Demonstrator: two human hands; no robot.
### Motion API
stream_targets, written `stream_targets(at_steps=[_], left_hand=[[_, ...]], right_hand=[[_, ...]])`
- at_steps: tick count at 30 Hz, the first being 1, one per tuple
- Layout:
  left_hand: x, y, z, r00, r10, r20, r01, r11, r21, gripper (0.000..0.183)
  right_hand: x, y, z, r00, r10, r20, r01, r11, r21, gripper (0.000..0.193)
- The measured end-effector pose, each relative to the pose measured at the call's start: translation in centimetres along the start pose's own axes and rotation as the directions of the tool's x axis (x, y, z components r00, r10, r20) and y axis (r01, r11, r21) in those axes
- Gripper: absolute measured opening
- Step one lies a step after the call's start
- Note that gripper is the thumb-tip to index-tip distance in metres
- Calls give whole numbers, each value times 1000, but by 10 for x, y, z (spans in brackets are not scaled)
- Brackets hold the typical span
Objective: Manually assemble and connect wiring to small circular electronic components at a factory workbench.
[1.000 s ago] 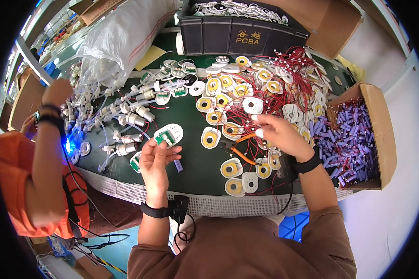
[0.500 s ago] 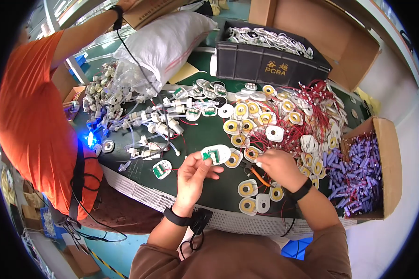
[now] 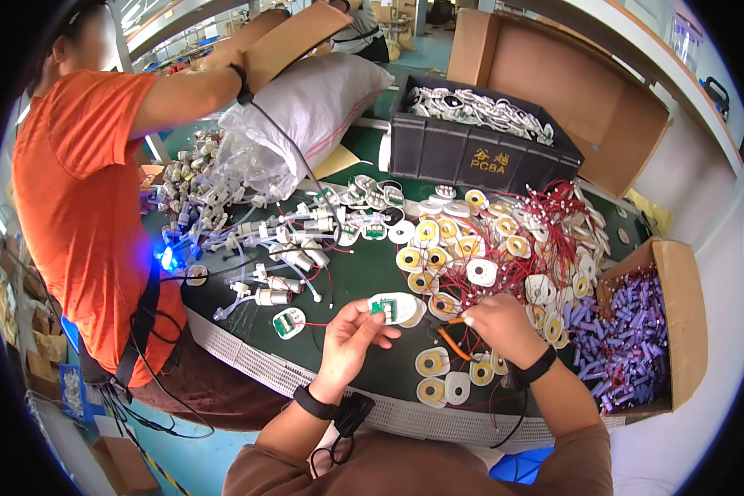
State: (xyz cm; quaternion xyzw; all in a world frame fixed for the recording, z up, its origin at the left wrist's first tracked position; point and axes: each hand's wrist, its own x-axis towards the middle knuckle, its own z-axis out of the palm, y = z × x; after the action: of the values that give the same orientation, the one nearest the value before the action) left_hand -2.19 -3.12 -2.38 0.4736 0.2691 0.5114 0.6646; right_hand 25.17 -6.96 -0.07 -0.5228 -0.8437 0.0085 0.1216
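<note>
"Where's our white disc with green board (image 3: 398, 308)?"
"Pinched in our left grip (image 3: 347, 339), over the worktop (image 3: 370, 269) near its front edge."
"Our right grip (image 3: 504, 329)?"
"At the orange-handled pliers (image 3: 453, 343); we can't tell if it's closed."

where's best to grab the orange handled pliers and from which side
By the orange handles, probably from the right: they splay rightward from the dark head, and the lower one shows largely uncovered. The right hand is at the upper one, partly hiding it.
</note>
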Motion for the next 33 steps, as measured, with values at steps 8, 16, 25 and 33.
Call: stream_targets(at_steps=[8, 16, 25, 33], left_hand=[[-1, -3, 0, 999, -34, 8, 34, 998, -50, 23], [1, 3, -13, 1000, -22, -19, 22, 1000, -11, 24], [-2, -9, 10, 988, 44, 147, -43, 999, -13, 23], [0, 4, 39, 797, 375, 474, -563, 745, 358, 25]], right_hand=[[-1, -17, -4, 984, 5, -180, 5, 999, 55, 13], [-9, 19, -50, 875, 478, -73, -309, 669, 676, 15], [13, 30, -94, 558, 729, -396, 333, 241, 912, 23], [32, -29, -46, 899, 438, -23, 35, -20, 999, 22]])
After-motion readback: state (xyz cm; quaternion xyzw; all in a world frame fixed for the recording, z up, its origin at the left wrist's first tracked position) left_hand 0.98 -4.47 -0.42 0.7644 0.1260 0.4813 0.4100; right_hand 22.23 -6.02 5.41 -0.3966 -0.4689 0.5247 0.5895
